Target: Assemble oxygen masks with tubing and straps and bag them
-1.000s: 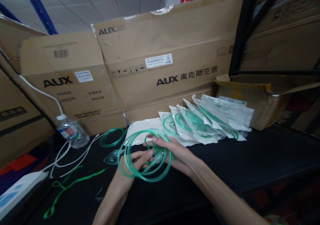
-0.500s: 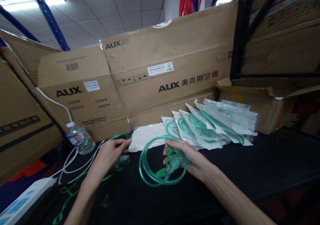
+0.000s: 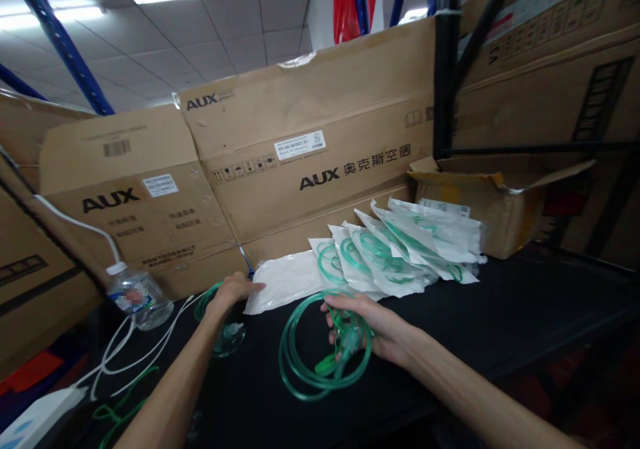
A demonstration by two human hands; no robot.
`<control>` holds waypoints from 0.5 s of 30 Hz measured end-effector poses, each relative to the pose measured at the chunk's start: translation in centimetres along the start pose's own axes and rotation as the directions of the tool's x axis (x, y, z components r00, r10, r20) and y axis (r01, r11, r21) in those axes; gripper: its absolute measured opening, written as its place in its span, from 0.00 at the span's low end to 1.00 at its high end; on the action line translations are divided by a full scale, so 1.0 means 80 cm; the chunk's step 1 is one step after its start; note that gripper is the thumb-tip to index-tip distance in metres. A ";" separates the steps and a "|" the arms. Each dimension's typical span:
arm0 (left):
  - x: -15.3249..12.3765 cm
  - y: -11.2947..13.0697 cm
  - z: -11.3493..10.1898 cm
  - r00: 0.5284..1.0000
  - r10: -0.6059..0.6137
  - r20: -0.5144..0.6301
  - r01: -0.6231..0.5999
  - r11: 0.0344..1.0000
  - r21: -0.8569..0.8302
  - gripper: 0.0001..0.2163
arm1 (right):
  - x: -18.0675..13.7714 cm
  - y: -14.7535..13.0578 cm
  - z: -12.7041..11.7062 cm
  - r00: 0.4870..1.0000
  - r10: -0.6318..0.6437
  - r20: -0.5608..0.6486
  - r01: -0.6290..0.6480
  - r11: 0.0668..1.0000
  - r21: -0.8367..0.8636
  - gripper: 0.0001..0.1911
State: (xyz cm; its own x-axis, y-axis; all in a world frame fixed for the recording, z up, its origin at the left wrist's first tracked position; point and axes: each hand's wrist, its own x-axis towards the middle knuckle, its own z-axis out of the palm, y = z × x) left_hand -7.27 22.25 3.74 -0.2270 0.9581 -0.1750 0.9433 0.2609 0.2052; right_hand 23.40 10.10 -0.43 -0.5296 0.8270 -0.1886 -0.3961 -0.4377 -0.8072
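Note:
My right hand (image 3: 373, 322) is closed around a clear green oxygen mask (image 3: 350, 336) with its green strap. Its coiled green tubing (image 3: 287, 349) hangs in a loop to the left of the hand, over the black tabletop. At the left end of a flat white pouch (image 3: 287, 279), my left hand (image 3: 235, 290) grips the edge, one digit lying on top; its other fingers are mostly hidden. Beneath and beside my left wrist lies a second clear mask (image 3: 231, 340), with another green tubing coil (image 3: 204, 301) partly behind the arm.
Several white pouches with green tubing inside (image 3: 380, 256) lie overlapped on the right. Behind stand large cardboard panels (image 3: 320, 136) and an open carton (image 3: 495, 202). On the left are a plastic bottle (image 3: 140, 299), white cables (image 3: 113, 369), a power strip (image 3: 45, 412) and a green strap (image 3: 120, 412).
The whole view has shifted, with the scene sliding left. My left hand has reached further onto the pouch's edge. My right hand keeps the mask and coil, now slightly lower.

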 end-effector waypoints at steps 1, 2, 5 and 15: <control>0.004 0.000 0.000 1.000 -0.005 0.005 0.005 1.000 -0.005 0.15 | 0.001 0.001 -0.001 1.000 0.001 0.004 -0.001 1.000 0.000 0.16; 0.007 -0.001 -0.001 1.000 -0.008 0.006 0.008 1.000 -0.012 0.14 | 0.001 0.002 -0.002 1.000 0.002 0.006 -0.002 1.000 0.001 0.16; 0.011 -0.004 -0.003 1.000 -0.018 -0.007 0.018 0.999 -0.035 0.14 | 0.005 0.006 -0.006 1.000 0.003 0.015 -0.003 1.000 0.000 0.16; -0.003 -0.011 -0.032 0.984 -0.035 -0.173 0.028 0.999 -0.046 0.12 | 0.006 0.008 -0.007 0.998 -0.013 0.060 0.013 1.000 -0.002 0.17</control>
State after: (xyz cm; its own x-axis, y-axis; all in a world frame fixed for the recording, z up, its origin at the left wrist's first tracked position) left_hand -8.66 22.07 6.06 -0.2988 0.9542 -0.0127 0.9245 0.2927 0.2442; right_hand 23.29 10.44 -1.32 -0.5683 0.8100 -0.1445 -0.4015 -0.4263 -0.8106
